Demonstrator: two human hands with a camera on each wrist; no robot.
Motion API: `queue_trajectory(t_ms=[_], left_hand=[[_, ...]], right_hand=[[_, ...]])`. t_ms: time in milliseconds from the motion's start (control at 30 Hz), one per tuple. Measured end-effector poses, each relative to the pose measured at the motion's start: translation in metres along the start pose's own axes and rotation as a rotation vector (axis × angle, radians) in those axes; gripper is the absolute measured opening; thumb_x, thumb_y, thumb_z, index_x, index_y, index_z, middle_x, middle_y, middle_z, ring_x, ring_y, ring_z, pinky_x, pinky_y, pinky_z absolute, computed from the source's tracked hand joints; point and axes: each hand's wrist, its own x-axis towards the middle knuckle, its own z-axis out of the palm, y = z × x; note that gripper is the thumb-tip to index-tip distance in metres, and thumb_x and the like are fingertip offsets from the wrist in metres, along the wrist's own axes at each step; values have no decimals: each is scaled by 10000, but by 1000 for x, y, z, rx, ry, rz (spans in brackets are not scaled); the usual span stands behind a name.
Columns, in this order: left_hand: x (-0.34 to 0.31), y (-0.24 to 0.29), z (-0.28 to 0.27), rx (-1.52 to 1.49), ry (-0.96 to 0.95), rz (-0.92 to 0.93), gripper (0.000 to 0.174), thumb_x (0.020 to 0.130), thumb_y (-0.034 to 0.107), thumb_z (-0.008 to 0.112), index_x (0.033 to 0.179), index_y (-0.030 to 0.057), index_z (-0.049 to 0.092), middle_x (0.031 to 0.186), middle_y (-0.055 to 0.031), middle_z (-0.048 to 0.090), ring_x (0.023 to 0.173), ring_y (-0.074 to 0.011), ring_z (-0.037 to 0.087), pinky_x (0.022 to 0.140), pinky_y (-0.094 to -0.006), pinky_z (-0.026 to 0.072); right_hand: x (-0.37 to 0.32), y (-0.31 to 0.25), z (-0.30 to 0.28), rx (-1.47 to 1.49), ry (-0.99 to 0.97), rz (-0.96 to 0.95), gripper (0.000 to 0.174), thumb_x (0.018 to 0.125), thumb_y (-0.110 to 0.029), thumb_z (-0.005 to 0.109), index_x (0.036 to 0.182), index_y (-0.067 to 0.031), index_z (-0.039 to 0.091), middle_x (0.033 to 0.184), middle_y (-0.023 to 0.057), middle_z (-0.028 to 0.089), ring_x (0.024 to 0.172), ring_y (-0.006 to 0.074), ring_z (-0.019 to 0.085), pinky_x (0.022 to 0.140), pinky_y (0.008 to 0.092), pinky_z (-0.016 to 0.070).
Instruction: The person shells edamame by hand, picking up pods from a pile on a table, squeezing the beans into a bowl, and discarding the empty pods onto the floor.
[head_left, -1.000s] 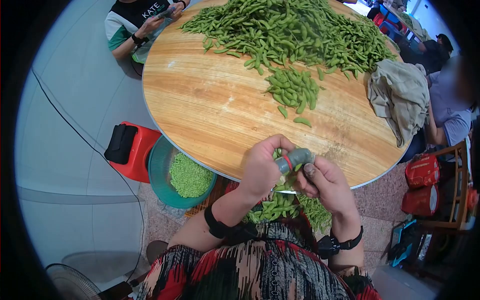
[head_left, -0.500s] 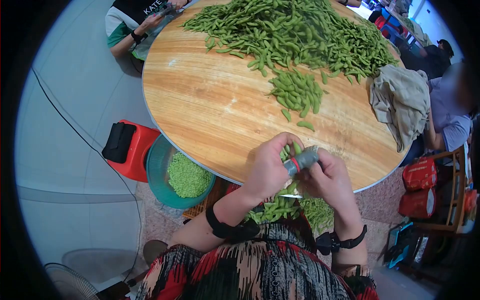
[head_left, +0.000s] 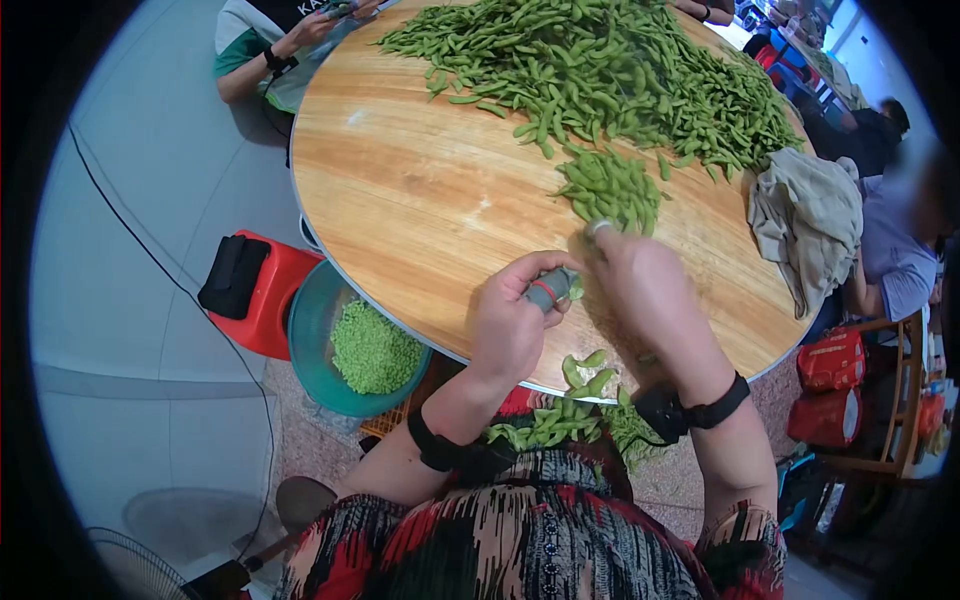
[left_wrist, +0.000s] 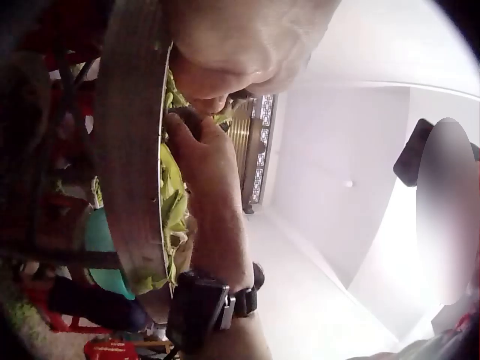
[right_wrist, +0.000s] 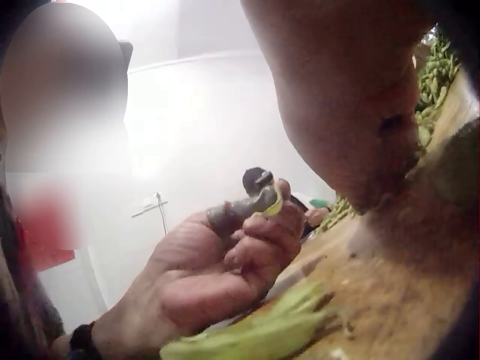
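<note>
In the head view, my left hand (head_left: 512,325) is over the near table edge, its thumb wrapped in grey with a red band. The right wrist view shows that hand (right_wrist: 217,274) pinching a green pod (right_wrist: 276,205) between thumb and fingers. My right hand (head_left: 650,285) reaches over the wood, fingertips at the near side of a small pile of pods (head_left: 612,180); blur and the back of the hand hide whether they hold anything. Several green pieces (head_left: 592,382) lie at the table's near edge, below and between the hands.
A large heap of pods (head_left: 600,60) covers the table's far side. A grey cloth (head_left: 808,215) lies at the right edge. Below left stands a teal basin (head_left: 310,345) with shelled beans (head_left: 370,345), beside a red stool (head_left: 265,318). Other people sit around.
My right hand has left my left hand and moved forward to the small pile. Green pieces formerly beneath the hands are uncovered at the edge. My left hand has shifted slightly left.
</note>
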Motion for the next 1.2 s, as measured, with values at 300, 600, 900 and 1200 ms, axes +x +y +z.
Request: queue_trajectory(t_ms=[300,600,900,1200], left_hand=[[-20,17,18,284,-249,-173,276,860,4,452,1116,18,555,854,-26,613,575,-28,421,505,-155,318],[-29,20,15,334,-234,-228,212,822,39,586,1029,9,616,785,-22,622,540,-9,449,479,-146,333],[-12,1,30,1252,-226,474,335,741,-17,632,1070,11,573,759,-100,537,725,-192,551,631,-274,445],[0,-6,21,566,-166,-98,143,830,23,555,972,35,570,803,0,582,665,-54,524,543,-182,382]], right_hand=[[-50,-10,-10,-124,-138,-12,112,773,-107,538,806,-6,506,660,209,571,638,389,576,543,453,450],[-53,13,-27,354,46,166,198,765,-145,621,854,15,545,660,209,567,650,348,577,588,400,453],[-51,28,-9,460,-155,212,174,795,-153,623,780,-8,529,574,53,541,524,148,516,485,290,410],[-78,8,-22,1283,-168,454,273,949,-287,392,830,-71,508,568,-54,401,473,42,317,434,194,253]])
